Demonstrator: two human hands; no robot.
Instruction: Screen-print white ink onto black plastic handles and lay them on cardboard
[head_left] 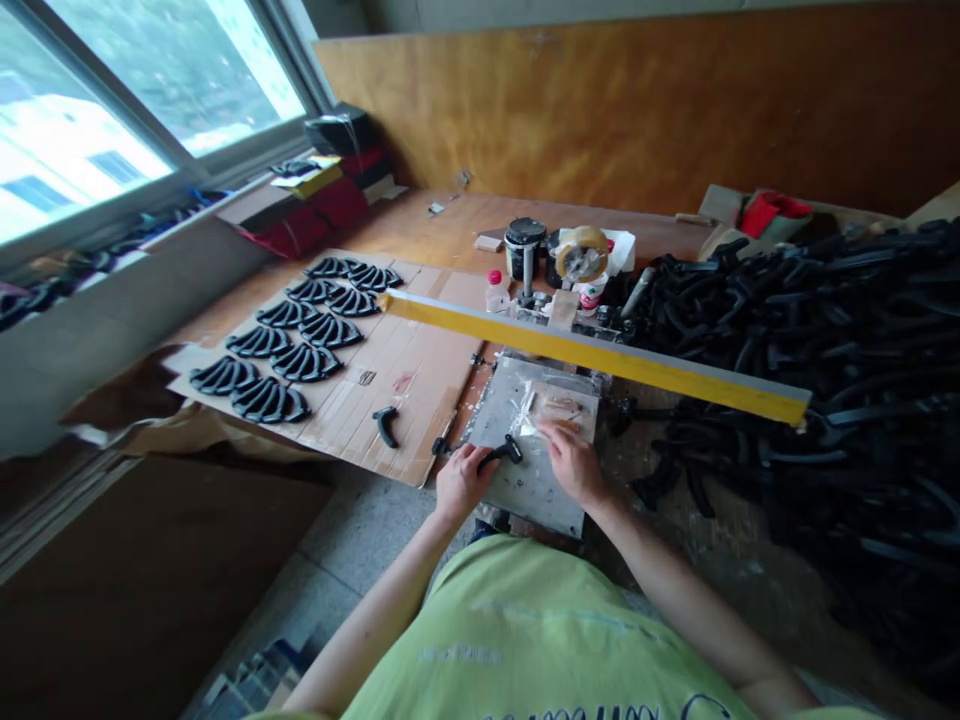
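Left hand (460, 482): fingers closed on black curved handle (500, 454), which projects rightward over gray metal plate (499, 400). Right hand (571, 462): fingertips at wooden pieces (559, 408) on plate; grip cannot be told.

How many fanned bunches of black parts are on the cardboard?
10, on the left of the cardboard: five in the left column, running from near edge to far, and five in the right column beside it. None seems hidden. The lone part isn't counted.
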